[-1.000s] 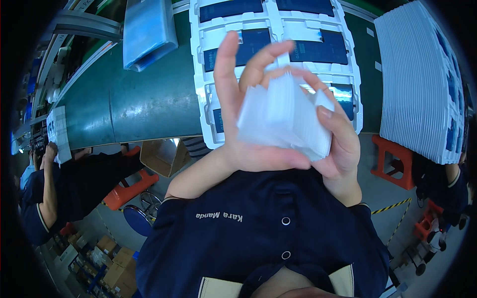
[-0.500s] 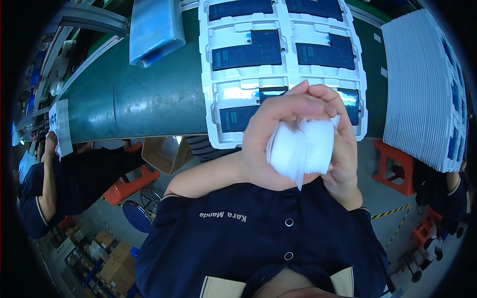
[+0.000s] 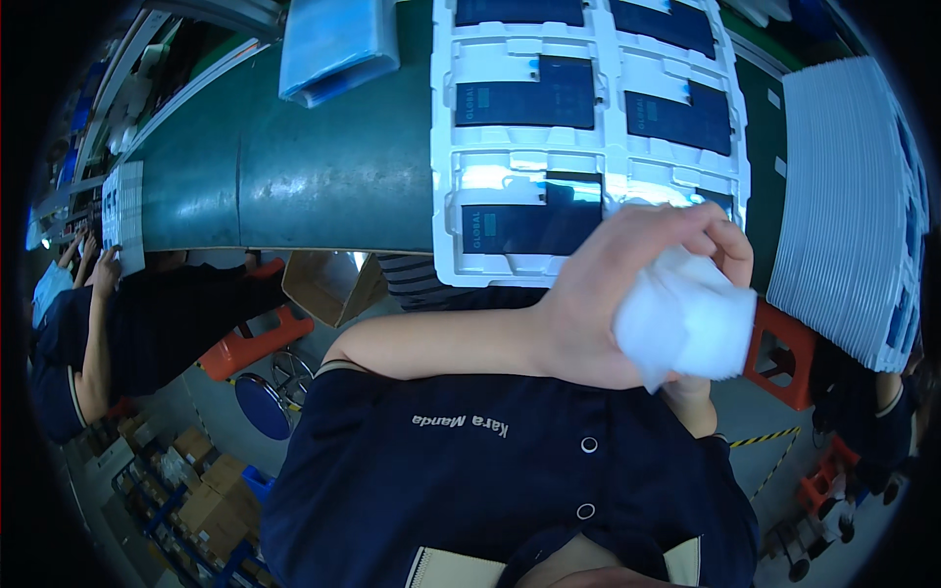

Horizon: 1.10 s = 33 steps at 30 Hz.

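A bent stack of thin white sheets [image 3: 701, 323] is held in front of my chest. My left hand [image 3: 593, 309] is closed around its left side, with the thumb side uppermost. Behind the stack is my right hand [image 3: 691, 397], mostly hidden; its wrist shows below, and curled fingers show at the stack's upper right. Just beyond my hands lies a white plastic tray [image 3: 444, 196] on the green table [image 3: 333, 186]. Flat black batteries [image 3: 529, 227] sit in its compartments, and my hands cover part of the near right one.
To the right stands a tall stack of white trays [image 3: 843, 206]. A bluish plastic-wrapped bundle [image 3: 338, 59] lies at the far left of the tray. Under the table edge are a cardboard box [image 3: 328, 286], a round stool [image 3: 263, 404] and red stools [image 3: 245, 348]. A co-worker [image 3: 147, 323] is at left.
Both hands and the white stack have shifted right. The stack has turned, so its layered edges show less, and more of my right hand is hidden. The whole view has shifted slightly.
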Each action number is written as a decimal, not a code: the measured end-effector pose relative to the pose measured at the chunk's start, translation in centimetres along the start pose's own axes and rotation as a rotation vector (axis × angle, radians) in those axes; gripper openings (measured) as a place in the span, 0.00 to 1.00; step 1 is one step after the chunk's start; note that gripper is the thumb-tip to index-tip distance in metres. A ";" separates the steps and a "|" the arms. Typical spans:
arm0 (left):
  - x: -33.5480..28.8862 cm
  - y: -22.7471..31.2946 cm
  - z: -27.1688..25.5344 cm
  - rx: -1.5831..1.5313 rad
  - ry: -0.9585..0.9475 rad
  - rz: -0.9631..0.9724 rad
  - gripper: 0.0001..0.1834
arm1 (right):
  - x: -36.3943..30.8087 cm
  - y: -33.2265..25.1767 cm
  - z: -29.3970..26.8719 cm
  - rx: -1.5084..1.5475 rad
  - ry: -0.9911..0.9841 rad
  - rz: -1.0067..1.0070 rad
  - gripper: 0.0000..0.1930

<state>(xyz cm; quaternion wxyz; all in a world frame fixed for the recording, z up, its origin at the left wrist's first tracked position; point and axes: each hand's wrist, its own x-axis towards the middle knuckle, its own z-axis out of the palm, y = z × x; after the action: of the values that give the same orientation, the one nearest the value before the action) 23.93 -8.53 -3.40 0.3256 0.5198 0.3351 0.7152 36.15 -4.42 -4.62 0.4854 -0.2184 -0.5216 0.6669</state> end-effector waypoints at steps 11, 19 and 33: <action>1.3 1.1 -0.2 -0.137 0.088 -0.008 0.27 | 1.0 -1.3 1.8 0.273 0.062 0.009 0.22; 1.3 0.3 -2.1 -0.140 -0.112 0.209 0.25 | 1.1 -1.1 2.3 0.131 0.279 0.228 0.27; 3.6 3.3 -8.4 -0.216 -0.484 -0.933 0.39 | 3.7 -2.6 -0.6 -0.281 -0.589 -0.005 0.32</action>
<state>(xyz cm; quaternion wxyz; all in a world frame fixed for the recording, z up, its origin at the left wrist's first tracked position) 14.53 -8.65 -0.80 0.7284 0.4292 0.3703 0.3848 36.15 -0.92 -1.70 0.2803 -0.0796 -0.7269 0.6219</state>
